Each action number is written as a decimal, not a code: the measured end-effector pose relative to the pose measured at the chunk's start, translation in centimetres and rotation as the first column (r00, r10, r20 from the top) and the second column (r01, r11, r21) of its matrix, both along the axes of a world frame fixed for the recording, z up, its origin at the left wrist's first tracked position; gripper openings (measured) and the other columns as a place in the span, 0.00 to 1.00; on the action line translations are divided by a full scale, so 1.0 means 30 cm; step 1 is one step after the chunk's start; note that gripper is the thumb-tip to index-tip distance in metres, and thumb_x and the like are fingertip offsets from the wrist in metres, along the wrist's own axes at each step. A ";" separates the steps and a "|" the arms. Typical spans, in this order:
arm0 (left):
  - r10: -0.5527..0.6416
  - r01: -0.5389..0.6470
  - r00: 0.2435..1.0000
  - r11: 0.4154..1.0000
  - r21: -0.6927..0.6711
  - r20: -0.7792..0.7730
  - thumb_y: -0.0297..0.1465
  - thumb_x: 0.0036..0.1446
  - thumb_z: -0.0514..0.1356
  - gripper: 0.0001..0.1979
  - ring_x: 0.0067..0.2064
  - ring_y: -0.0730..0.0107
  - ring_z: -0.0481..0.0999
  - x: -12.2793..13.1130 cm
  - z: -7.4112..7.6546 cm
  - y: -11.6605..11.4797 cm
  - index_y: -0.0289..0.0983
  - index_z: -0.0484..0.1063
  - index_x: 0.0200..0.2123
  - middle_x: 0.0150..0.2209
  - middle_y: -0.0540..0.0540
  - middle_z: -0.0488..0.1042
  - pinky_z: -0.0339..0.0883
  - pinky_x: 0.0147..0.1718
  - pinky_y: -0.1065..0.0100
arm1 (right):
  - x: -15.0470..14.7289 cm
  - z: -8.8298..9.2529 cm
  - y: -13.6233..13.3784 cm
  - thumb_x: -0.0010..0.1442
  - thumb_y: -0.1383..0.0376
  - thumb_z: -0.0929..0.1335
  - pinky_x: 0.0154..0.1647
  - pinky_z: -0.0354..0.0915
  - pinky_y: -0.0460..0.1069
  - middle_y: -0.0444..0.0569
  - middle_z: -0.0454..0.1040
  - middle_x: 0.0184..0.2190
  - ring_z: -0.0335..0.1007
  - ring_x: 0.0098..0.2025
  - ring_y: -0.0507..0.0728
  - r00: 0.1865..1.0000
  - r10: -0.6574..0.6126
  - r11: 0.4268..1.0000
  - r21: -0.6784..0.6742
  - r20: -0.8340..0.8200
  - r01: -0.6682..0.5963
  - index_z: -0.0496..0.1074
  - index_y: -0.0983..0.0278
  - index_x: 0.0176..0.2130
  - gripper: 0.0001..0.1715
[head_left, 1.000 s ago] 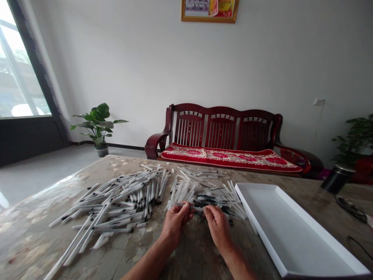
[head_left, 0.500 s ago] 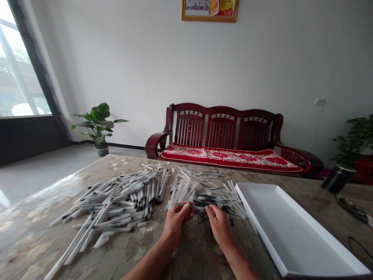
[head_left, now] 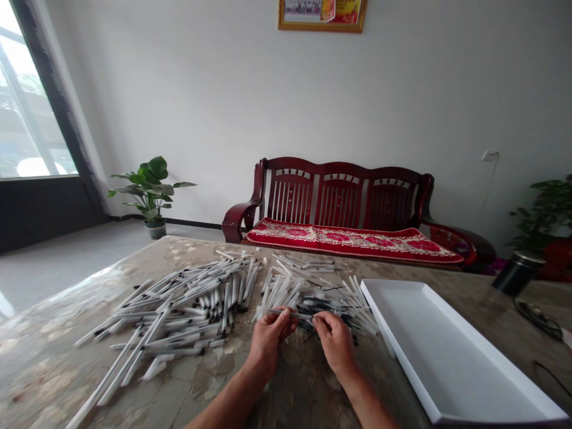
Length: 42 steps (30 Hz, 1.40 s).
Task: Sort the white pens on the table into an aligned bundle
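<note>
My left hand (head_left: pixel 269 339) pinches a thin translucent pen (head_left: pixel 272 311) near the front middle of the table. The fingers of my right hand (head_left: pixel 333 338) are closed on the pen's right end. Behind both hands lie clear pen barrels (head_left: pixel 280 290) and a cluster of black pen parts (head_left: pixel 330 305), partly hidden by the fingers. A large heap of white pens with black ends (head_left: pixel 192 307) spreads to the left of my left hand.
An open white tray (head_left: pixel 460 351) stands on the stone-patterned table (head_left: pixel 187 393) at the right. Behind it are a black cylinder (head_left: pixel 518 274) and a cable (head_left: pixel 538 320). A red wooden bench (head_left: pixel 339 202) stands beyond the table, with a potted plant (head_left: pixel 154 190) at the left.
My right hand has shifted slightly left, closer to my left hand, and its fingertips now meet the pen's end. My left hand has barely moved.
</note>
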<state>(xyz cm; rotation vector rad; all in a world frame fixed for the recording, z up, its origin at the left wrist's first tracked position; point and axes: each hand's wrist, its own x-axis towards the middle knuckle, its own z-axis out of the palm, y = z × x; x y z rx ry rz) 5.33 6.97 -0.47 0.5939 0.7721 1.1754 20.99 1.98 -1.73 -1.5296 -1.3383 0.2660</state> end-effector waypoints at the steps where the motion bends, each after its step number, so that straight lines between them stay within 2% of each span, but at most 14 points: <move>1: 0.000 0.000 1.000 1.000 0.001 0.001 0.36 0.30 0.78 0.21 0.29 0.71 0.79 0.000 0.000 0.000 0.34 0.78 0.29 0.28 0.48 0.80 0.74 0.30 0.74 | -0.001 0.000 0.000 0.61 0.54 0.66 0.41 0.68 0.49 0.49 0.79 0.33 0.75 0.37 0.59 1.000 0.010 1.000 0.022 -0.017 -0.010 0.77 0.60 0.34 0.15; 3: 0.002 -0.002 1.000 1.000 0.001 0.003 0.36 0.30 0.78 0.21 0.29 0.70 0.80 0.000 -0.001 0.000 0.34 0.78 0.29 0.28 0.48 0.80 0.74 0.30 0.73 | -0.002 0.001 -0.001 0.62 0.54 0.66 0.44 0.68 0.49 0.50 0.80 0.38 0.75 0.42 0.59 0.998 0.037 0.999 0.042 -0.053 -0.035 0.77 0.61 0.39 0.16; 5: -0.003 0.003 1.000 1.000 0.002 0.001 0.36 0.30 0.78 0.21 0.30 0.70 0.80 0.001 -0.003 -0.001 0.34 0.78 0.29 0.28 0.48 0.80 0.74 0.30 0.73 | -0.002 0.003 -0.003 0.64 0.52 0.63 0.45 0.68 0.49 0.51 0.80 0.40 0.75 0.42 0.59 0.997 0.038 0.999 0.014 -0.069 -0.037 0.77 0.61 0.41 0.19; 9: -0.004 0.004 1.000 1.000 0.005 0.003 0.36 0.30 0.78 0.22 0.30 0.70 0.80 0.005 -0.009 -0.002 0.34 0.78 0.30 0.29 0.48 0.81 0.74 0.29 0.73 | 0.004 -0.001 0.001 0.65 0.49 0.60 0.37 0.66 0.49 0.49 0.77 0.28 0.73 0.33 0.59 1.000 -0.028 0.997 -0.071 0.008 0.029 0.77 0.60 0.30 0.26; 11: 0.008 -0.008 1.000 1.000 0.006 0.004 0.37 0.30 0.78 0.22 0.29 0.70 0.80 0.008 -0.012 -0.001 0.34 0.78 0.30 0.29 0.48 0.81 0.74 0.29 0.73 | 0.008 -0.007 0.006 0.64 0.51 0.62 0.36 0.65 0.49 0.48 0.77 0.26 0.73 0.32 0.59 0.999 -0.026 0.998 -0.062 0.034 0.028 0.77 0.60 0.29 0.23; 16: 0.029 -0.028 1.000 1.000 0.008 -0.012 0.38 0.30 0.77 0.23 0.29 0.70 0.80 0.014 -0.014 -0.001 0.33 0.78 0.29 0.27 0.48 0.81 0.74 0.29 0.73 | 0.014 -0.016 0.015 0.60 0.59 0.66 0.43 0.67 0.49 0.48 0.80 0.33 0.76 0.38 0.58 1.000 0.000 0.999 0.051 0.029 -0.001 0.80 0.59 0.36 0.13; 24: 0.081 -0.081 0.995 0.997 0.005 -0.061 0.40 0.31 0.77 0.21 0.27 0.69 0.80 -0.001 -0.021 0.016 0.33 0.75 0.26 0.24 0.48 0.79 0.75 0.28 0.71 | 0.045 -0.011 0.022 0.60 0.64 0.66 0.44 0.68 0.51 0.49 0.80 0.34 0.75 0.39 0.59 0.989 -0.061 0.980 0.195 0.138 0.033 0.79 0.59 0.35 0.11; 26: 0.082 -0.082 0.995 0.997 0.011 -0.059 0.40 0.31 0.77 0.21 0.27 0.69 0.80 -0.003 -0.020 0.019 0.33 0.76 0.26 0.25 0.48 0.79 0.75 0.29 0.71 | 0.061 -0.017 0.027 0.60 0.64 0.65 0.45 0.69 0.52 0.50 0.80 0.35 0.75 0.40 0.59 0.985 -0.084 0.983 0.176 0.152 0.057 0.79 0.60 0.36 0.12; 31: 0.074 -0.073 0.996 0.997 0.012 -0.047 0.38 0.31 0.77 0.22 0.28 0.70 0.80 0.008 -0.017 0.012 0.34 0.76 0.29 0.26 0.49 0.79 0.75 0.29 0.71 | 0.066 -0.008 0.018 0.63 0.60 0.63 0.45 0.69 0.53 0.51 0.80 0.39 0.75 0.40 0.60 0.973 -0.116 0.992 0.080 0.201 0.101 0.78 0.61 0.47 0.18; 34: 0.035 -0.034 0.998 0.999 0.015 -0.050 0.39 0.31 0.77 0.23 0.28 0.70 0.79 0.018 -0.019 0.001 0.34 0.76 0.30 0.27 0.48 0.80 0.74 0.28 0.72 | 0.037 0.022 -0.003 0.67 0.56 0.60 0.48 0.67 0.52 0.52 0.80 0.43 0.75 0.45 0.59 0.979 -0.076 0.996 0.059 0.187 0.066 0.78 0.60 0.47 0.21; 36: 0.002 -0.001 0.999 1.000 0.025 -0.051 0.40 0.32 0.77 0.23 0.29 0.70 0.80 0.023 -0.019 -0.008 0.33 0.76 0.30 0.27 0.48 0.80 0.74 0.28 0.73 | 0.015 0.040 -0.016 0.68 0.54 0.59 0.43 0.67 0.49 0.51 0.81 0.39 0.76 0.42 0.58 0.982 -0.024 1.000 -0.003 0.185 0.025 0.78 0.60 0.43 0.23; 38: -0.027 0.029 0.998 0.999 0.040 -0.054 0.40 0.33 0.77 0.23 0.30 0.69 0.80 0.024 -0.014 -0.016 0.33 0.76 0.31 0.27 0.47 0.80 0.73 0.28 0.73 | 0.001 0.050 -0.021 0.68 0.52 0.58 0.34 0.65 0.47 0.48 0.80 0.30 0.76 0.33 0.57 0.981 0.020 0.996 -0.091 0.190 -0.002 0.78 0.60 0.36 0.24; 40: -0.035 0.038 0.998 0.998 0.056 -0.049 0.40 0.34 0.77 0.24 0.31 0.68 0.80 0.019 -0.002 -0.020 0.33 0.77 0.33 0.30 0.46 0.81 0.74 0.29 0.72 | -0.001 0.048 -0.017 0.68 0.51 0.58 0.28 0.60 0.46 0.46 0.76 0.23 0.72 0.26 0.55 0.983 0.027 0.989 -0.147 0.181 0.000 0.75 0.60 0.30 0.27; 42: -0.010 0.012 1.000 0.997 0.075 -0.021 0.40 0.35 0.76 0.27 0.33 0.67 0.81 0.008 0.016 -0.018 0.34 0.77 0.38 0.35 0.44 0.82 0.75 0.32 0.71 | 0.010 0.039 -0.006 0.67 0.49 0.56 0.25 0.57 0.46 0.45 0.73 0.19 0.68 0.23 0.55 0.989 -0.002 0.987 -0.158 0.151 0.026 0.73 0.60 0.27 0.29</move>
